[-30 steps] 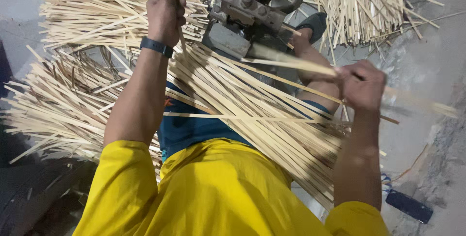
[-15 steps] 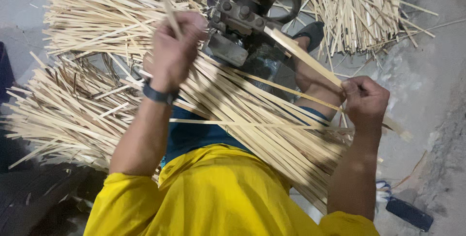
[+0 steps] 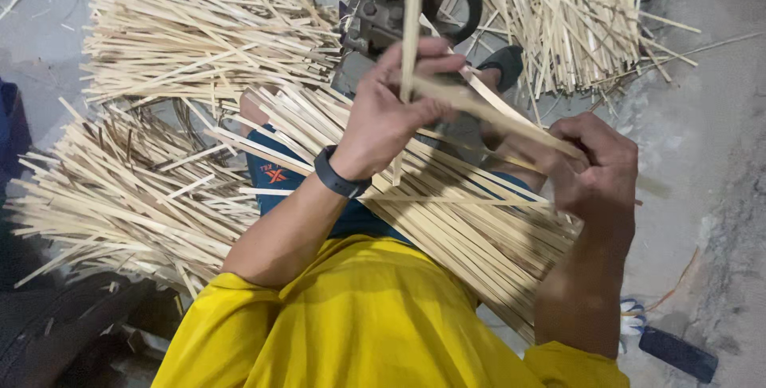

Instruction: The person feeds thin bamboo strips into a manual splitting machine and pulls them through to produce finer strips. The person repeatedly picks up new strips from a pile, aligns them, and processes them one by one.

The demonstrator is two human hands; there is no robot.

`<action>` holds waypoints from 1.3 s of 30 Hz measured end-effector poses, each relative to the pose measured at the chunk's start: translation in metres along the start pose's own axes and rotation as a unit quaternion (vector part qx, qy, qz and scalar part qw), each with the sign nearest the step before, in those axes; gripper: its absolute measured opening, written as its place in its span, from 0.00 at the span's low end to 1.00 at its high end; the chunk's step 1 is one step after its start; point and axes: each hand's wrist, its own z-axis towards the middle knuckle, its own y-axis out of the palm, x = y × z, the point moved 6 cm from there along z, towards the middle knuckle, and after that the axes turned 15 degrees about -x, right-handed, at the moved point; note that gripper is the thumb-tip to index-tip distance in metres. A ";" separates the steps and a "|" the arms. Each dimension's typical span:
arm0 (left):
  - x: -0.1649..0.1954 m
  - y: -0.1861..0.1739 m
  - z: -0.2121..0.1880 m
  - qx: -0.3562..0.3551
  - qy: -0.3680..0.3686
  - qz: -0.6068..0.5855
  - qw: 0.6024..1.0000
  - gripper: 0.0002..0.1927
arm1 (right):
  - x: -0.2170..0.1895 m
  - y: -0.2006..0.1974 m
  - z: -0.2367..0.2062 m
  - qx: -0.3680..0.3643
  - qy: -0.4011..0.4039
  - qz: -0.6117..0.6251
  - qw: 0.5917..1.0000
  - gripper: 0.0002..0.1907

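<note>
My left hand (image 3: 395,113), with a dark wristband, is closed around thin pale bamboo strips (image 3: 412,13) that stand up in front of a grey metal machine (image 3: 383,17). My right hand (image 3: 597,166) grips the near end of a flat bamboo strip (image 3: 487,109) that runs from it up to my left hand. A thick bundle of bamboo strips (image 3: 447,212) lies slanted across my lap, under both hands. I wear a yellow shirt and blue shorts.
Heaps of bamboo strips lie on the left (image 3: 120,196), upper left (image 3: 199,29) and upper right (image 3: 574,21) of the grey concrete floor (image 3: 694,117). A dark sandal (image 3: 504,65) sits beside the machine. A dark flat object (image 3: 677,354) lies at the lower right.
My left hand moved from the far pile toward the right and nearer, bringing strips in front of the machine to meet the strip in my right hand. The right hand has barely moved.
</note>
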 end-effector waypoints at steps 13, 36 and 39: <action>0.033 0.042 0.022 -0.129 -0.133 0.417 0.890 0.11 | -0.058 -0.067 -0.026 0.079 0.014 -0.161 0.984 0.07; 0.155 -0.084 -0.067 0.081 0.178 0.269 0.943 0.09 | -0.013 -0.040 -0.002 0.039 0.007 -0.275 0.961 0.09; 0.144 -0.031 -0.040 -0.032 0.136 0.422 0.896 0.13 | -0.037 -0.014 0.026 -0.062 0.020 -0.310 0.948 0.12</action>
